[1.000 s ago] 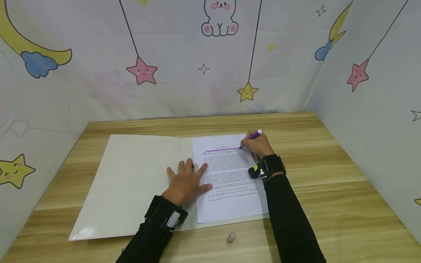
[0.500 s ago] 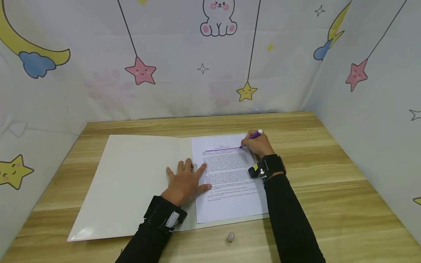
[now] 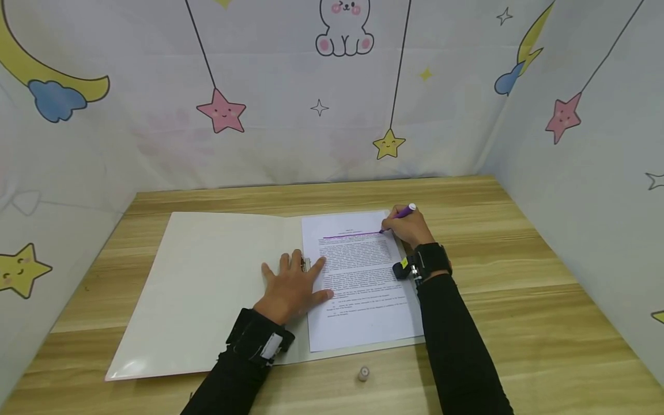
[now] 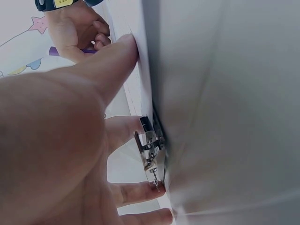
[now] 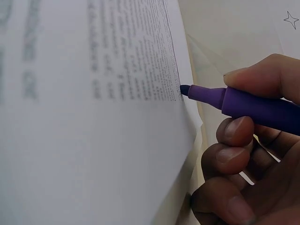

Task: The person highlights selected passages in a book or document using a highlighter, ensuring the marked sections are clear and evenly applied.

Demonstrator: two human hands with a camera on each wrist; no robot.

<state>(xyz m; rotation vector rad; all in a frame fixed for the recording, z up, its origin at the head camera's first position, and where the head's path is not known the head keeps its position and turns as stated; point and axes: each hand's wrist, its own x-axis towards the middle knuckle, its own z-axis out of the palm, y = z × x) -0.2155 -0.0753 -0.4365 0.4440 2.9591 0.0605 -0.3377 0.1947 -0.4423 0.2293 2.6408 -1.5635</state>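
A purple marker [image 5: 253,108] is pinched between the thumb and fingers of my right hand [image 3: 410,227]. Its dark tip meets the printed sheet [image 3: 363,331] at the right end of a purple line that runs beneath the heading. My left hand [image 3: 290,291] lies spread, with thumb and forefinger on the sheet's left edge and the other fingers on the folder [image 3: 207,288]. In the left wrist view a metal clip [image 4: 151,150] shows beside those fingers. The white folder lies open beneath the sheet.
A small greyish marker cap [image 3: 363,374] stands on the wooden table [image 3: 519,323] in front of the folder. Fabric walls [image 3: 290,155] printed with stars and a moon enclose the table at the back and both sides.
The marker tip has shifted very slightly to the right, lengthening the purple line a touch. My left hand keeps its place on the sheet and folder.
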